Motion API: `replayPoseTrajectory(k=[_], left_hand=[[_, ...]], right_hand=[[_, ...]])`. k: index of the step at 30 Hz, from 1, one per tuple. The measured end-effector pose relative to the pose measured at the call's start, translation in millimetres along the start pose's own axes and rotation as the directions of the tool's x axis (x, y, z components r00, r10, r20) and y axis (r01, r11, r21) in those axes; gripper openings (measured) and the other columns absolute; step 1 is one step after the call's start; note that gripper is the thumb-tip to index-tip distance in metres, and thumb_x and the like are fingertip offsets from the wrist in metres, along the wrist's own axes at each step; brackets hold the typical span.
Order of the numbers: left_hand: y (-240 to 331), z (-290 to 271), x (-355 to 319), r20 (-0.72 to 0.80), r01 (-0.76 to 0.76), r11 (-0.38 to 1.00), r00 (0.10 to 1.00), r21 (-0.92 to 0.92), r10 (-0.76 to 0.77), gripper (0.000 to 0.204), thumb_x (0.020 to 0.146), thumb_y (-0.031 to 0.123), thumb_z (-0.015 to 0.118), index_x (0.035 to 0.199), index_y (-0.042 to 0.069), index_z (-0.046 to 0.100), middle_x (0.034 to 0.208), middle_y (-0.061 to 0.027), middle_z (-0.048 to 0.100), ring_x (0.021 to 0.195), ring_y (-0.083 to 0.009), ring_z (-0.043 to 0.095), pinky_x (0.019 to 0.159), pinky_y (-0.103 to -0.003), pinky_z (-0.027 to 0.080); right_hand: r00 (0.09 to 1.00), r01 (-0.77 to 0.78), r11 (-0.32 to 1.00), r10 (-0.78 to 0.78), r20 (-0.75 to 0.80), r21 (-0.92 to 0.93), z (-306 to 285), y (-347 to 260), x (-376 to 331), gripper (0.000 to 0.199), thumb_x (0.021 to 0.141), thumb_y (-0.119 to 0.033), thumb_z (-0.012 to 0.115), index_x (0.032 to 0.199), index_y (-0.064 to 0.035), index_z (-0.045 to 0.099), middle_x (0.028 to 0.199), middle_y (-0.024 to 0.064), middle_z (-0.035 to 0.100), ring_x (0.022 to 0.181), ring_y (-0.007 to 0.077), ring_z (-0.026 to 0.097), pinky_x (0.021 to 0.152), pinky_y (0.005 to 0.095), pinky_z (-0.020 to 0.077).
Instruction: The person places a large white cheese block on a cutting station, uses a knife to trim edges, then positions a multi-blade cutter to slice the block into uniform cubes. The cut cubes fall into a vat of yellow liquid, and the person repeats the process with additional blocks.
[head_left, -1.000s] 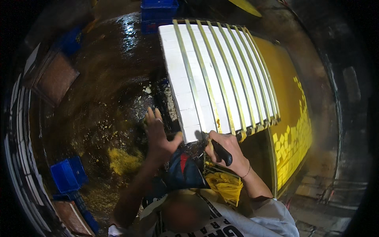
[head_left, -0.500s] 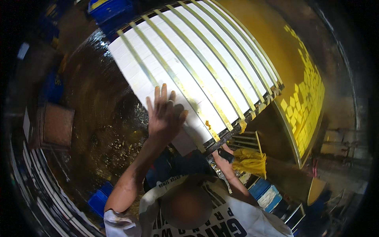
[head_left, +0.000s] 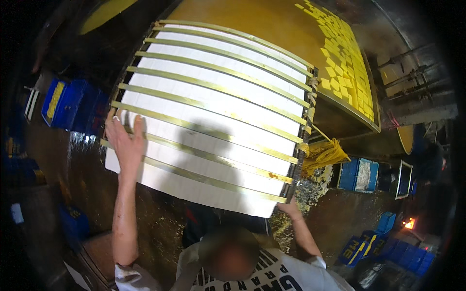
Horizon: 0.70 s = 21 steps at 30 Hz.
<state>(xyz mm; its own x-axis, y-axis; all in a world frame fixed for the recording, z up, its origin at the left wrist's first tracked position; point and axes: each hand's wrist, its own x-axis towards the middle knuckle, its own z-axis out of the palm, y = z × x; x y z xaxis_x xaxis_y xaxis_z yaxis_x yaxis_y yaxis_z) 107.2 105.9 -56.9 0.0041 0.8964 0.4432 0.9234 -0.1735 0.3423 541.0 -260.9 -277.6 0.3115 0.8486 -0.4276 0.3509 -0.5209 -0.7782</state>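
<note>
- Left: blue crates (head_left: 73, 104) on the wet floor (head_left: 87, 194), well apart from the work.
- Left hand (head_left: 125, 140): spread wide and flat, palm down on the slab (head_left: 213, 121) near its left edge, fingers across a rail; gripping nothing, only pressing.
- Slab: broad, white and smooth, lying under a frame (head_left: 208, 87) of pale yellow rails, with rails and white strips alternating from near edge to far edge.
- Probably a steadying or shifting step: best done with even pressure from both sides, palms kept flat to spare the soft-looking surface, no tilt, no jerks.
- Near right corner of the slab: right hand (head_left: 290, 208) just touching the edge; fingers hidden below, so hard to tell whether curled round the edge or merely resting.
- Right edge: dark end bar (head_left: 302, 145) with yellow cloth (head_left: 325, 155) bunched beside it.
- Beyond, far right: large yellow tray (head_left: 272, 29) holding small yellow squares (head_left: 347, 63) in rows, separate from the slab.
</note>
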Motion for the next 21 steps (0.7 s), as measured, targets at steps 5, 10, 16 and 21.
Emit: replayPoseTrajectory(k=[5, 10, 16, 21], left_hand=[[-79, 10, 69, 0.362, 0.338, 0.937, 0.866, 0.086, -0.345, 0.063, 0.096, 0.046, 0.052, 0.132, -0.005, 0.05, 0.129, -0.0239, 0.057, 0.122, -0.0419, 0.049, 0.108, -0.055, 0.029], [-87, -31, 94, 0.467, 0.466, 0.844, 0.828, -0.267, -0.31, 0.059, 0.097, 0.05, 0.052, 0.115, -0.005, 0.063, 0.102, -0.0146, 0.067, 0.101, -0.0254, 0.062, 0.091, -0.035, 0.046], [38, -177, 49, 0.652, 0.489, 0.515, 0.732, -0.704, 0.196, 0.035, 0.091, 0.021, 0.064, 0.119, 0.0, 0.061, 0.105, -0.0097, 0.069, 0.092, -0.0164, 0.066, 0.085, -0.031, 0.053], [206, -150, -89, 0.637, 0.375, 0.517, 0.52, -0.769, 0.57, 0.051, 0.099, 0.029, 0.053, 0.139, -0.001, 0.046, 0.12, -0.0188, 0.061, 0.108, -0.0248, 0.062, 0.095, -0.04, 0.048]], right_hand=[[0.958, 0.002, 0.527, 0.243, -0.153, 0.85, -41, -232, 0, 0.03, 0.1, -0.018, 0.055, 0.12, 0.0026, 0.06, 0.117, 0.0063, 0.064, 0.107, 0.0119, 0.056, 0.094, 0.0263, 0.0428], [0.868, 0.245, 0.842, 0.031, -0.496, 0.48, -24, -213, 8, 0.04, 0.097, -0.024, 0.062, 0.124, 0.005, 0.057, 0.109, 0.0055, 0.063, 0.1, 0.0118, 0.054, 0.087, 0.0269, 0.0441], [0.739, 0.223, 0.831, 0.198, -0.644, 0.511, -59, -75, -58, 0.048, 0.103, -0.034, 0.047, 0.127, 0.0052, 0.058, 0.121, 0.0116, 0.062, 0.11, 0.0221, 0.057, 0.097, 0.0334, 0.0415], [0.897, -0.358, 0.933, 0.357, -0.261, 0.046, -98, -30, -77, 0.078, 0.089, -0.05, 0.063, 0.149, -0.0092, 0.034, 0.147, 0.014, 0.04, 0.126, 0.035, 0.046, 0.108, 0.0417, 0.0365]])
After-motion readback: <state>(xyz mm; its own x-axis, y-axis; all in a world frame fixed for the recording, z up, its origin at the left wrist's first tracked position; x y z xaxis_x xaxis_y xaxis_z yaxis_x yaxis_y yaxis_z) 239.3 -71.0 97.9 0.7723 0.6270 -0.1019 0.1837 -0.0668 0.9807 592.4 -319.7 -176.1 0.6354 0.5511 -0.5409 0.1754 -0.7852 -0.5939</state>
